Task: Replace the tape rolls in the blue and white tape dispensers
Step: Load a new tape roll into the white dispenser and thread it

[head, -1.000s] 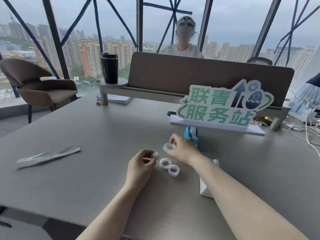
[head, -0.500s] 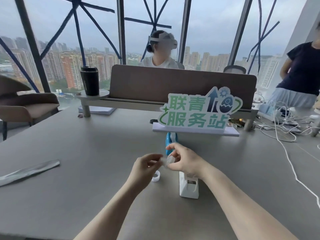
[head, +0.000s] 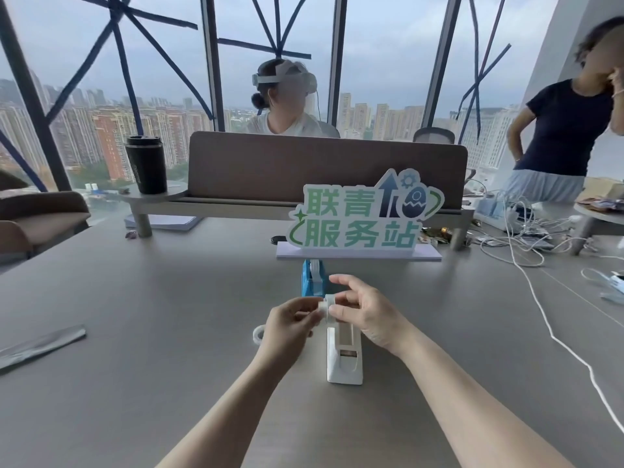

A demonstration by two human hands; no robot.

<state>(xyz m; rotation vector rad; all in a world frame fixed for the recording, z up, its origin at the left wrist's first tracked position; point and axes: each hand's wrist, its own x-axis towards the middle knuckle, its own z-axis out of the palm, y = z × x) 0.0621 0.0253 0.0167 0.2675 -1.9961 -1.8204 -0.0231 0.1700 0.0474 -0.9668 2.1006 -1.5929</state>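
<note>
Grip: both hands, left hand [head: 292,324] and right hand [head: 366,312], pinched one tape roll [head: 327,304] above the white dispenser [head: 344,363].
Risk: small roll could slip free and drop onto the desk [head: 152,332].

green and white cut-out sign [head: 364,214] standing on a white base on the table [head: 152,332], reading 联青 above 服务站, faint unreadable lettering down the black tumbler [head: 146,163]

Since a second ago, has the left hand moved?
Yes. The left hand has risen off the table beside the white dispenser to meet the right hand.
</note>
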